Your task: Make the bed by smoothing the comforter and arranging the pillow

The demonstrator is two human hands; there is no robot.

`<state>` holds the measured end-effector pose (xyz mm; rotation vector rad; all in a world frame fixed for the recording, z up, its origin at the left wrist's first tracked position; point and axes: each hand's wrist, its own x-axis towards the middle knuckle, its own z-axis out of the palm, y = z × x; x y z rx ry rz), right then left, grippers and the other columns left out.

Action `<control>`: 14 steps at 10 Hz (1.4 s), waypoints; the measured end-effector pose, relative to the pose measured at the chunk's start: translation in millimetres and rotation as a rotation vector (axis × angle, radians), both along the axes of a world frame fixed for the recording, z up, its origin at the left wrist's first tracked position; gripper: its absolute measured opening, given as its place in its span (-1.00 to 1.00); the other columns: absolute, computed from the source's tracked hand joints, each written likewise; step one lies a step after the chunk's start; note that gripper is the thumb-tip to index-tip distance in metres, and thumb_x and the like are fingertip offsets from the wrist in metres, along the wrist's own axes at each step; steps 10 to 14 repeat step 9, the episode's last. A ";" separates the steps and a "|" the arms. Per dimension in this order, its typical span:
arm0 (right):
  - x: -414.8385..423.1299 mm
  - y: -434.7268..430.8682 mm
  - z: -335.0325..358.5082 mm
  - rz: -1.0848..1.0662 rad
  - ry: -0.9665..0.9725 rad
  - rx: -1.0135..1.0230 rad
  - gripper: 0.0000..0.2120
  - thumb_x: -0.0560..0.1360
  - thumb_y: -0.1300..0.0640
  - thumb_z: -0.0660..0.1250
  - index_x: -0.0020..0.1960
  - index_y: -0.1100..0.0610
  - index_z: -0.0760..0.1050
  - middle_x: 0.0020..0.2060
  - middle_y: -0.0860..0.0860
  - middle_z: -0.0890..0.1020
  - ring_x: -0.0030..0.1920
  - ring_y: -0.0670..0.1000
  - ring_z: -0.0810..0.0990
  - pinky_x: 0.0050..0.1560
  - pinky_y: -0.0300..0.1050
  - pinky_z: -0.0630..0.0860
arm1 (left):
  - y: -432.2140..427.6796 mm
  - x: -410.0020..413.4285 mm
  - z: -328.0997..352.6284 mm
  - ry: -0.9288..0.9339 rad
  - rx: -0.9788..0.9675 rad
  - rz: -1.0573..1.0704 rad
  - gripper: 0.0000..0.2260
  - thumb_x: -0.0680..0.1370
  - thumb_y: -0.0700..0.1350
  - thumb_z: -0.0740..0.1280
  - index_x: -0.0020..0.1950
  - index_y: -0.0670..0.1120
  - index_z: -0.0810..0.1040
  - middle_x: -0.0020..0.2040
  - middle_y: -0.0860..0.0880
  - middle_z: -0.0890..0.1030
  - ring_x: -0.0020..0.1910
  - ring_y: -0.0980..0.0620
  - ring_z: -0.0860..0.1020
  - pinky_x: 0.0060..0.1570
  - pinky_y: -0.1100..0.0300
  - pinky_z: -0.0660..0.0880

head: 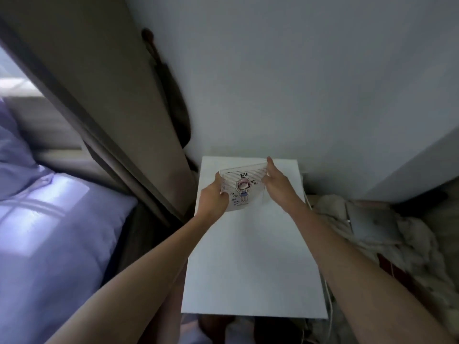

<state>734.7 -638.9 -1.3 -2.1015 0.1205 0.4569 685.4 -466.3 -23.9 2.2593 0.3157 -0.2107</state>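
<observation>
Both hands are out over a small white side table (253, 269) that stands against the wall, and between them they hold a notepad (242, 188) with ruled lines, a drawn crown and a cartoon girl on its cover. The left hand (214, 198) grips the notepad's left edge, thumb on top and fingers curled beneath; the right hand (277, 186) pinches its right edge near the top corner, index finger raised along the side. The notepad sits over the far part of the tabletop, toward its back edge, tilted a little to the left; whether it rests on the surface or is held just above it cannot be told. The bed lies well off to the left: a lavender pillow (18, 155) sits at the far left edge of the view, and the lavender comforter (57, 244) spreads below it with a patch of window light across it. Right of the table, on the floor, is a heap of cream fabric (377, 234) with a grey laptop (367, 219) lying on it
</observation>
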 end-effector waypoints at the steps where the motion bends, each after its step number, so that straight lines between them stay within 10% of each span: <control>1: -4.0 -3.9 -26.1 -0.003 0.039 0.040 -0.40 0.59 0.25 0.05 0.56 -0.05 -0.03 0.48 0.04 0.31 0.39 0.11 0.38 0.19 -0.13 0.37 | -1.4 -3.0 -20.3 0.054 -0.028 -0.016 -0.47 0.45 -0.30 0.07 0.40 0.04 0.27 0.05 -0.05 0.59 -0.03 -0.10 0.52 -0.31 0.27 0.39; 5: -8.8 -12.9 -70.1 0.062 0.104 0.078 -0.35 0.56 0.29 0.09 0.55 -0.08 -0.04 0.26 -0.16 0.31 0.37 0.23 0.37 0.37 0.10 0.30 | -9.8 -26.9 -50.6 0.137 -0.105 -0.019 -0.37 0.42 -0.31 0.07 0.43 0.16 0.19 0.11 -0.03 0.62 -0.03 -0.11 0.55 -0.17 0.19 0.49; 8: -2.0 -4.8 -49.7 -0.040 0.068 0.079 -0.47 0.47 0.18 0.11 0.43 -0.01 0.23 0.25 0.15 0.50 0.18 0.20 0.50 0.11 -0.01 0.43 | -6.8 -31.8 -50.5 0.182 -0.099 -0.002 -0.37 0.52 -0.27 0.10 0.56 0.05 0.03 0.30 -0.17 0.51 0.01 0.03 0.56 -0.17 0.24 0.46; 14: -2.2 -5.0 -37.8 -0.072 0.036 0.008 -0.45 0.56 0.23 0.07 0.53 0.03 0.12 0.41 0.10 0.39 0.30 0.15 0.44 0.18 -0.11 0.36 | 3.7 -28.0 -42.1 0.185 -0.022 0.007 -0.36 0.54 -0.28 0.11 0.58 -0.03 -0.02 0.33 -0.19 0.46 0.05 0.00 0.55 0.04 0.13 0.49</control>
